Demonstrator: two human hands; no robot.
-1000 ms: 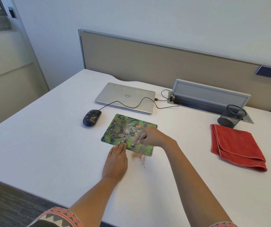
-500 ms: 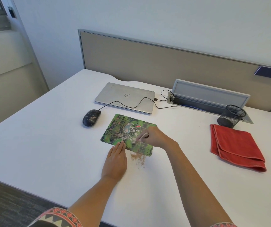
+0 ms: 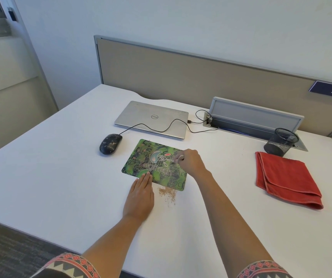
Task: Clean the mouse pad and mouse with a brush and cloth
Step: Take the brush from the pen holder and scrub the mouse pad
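A closed silver laptop [image 3: 151,118] lies at the back of the white bench [image 3: 40,177], a black cable [image 3: 161,128] trailing across its lid toward an open grey cable tray [image 3: 255,119]. A black mesh pen cup [image 3: 281,141] stands beside the tray. A beige partition [image 3: 201,77] carries a plate [image 3: 331,90] reading 212.

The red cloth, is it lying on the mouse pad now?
No, the red cloth lies folded on the desk far to the right of the mouse pad, beside the mesh cup.

Glossy mouse pad [image 3: 157,163], red cloth [image 3: 285,177]
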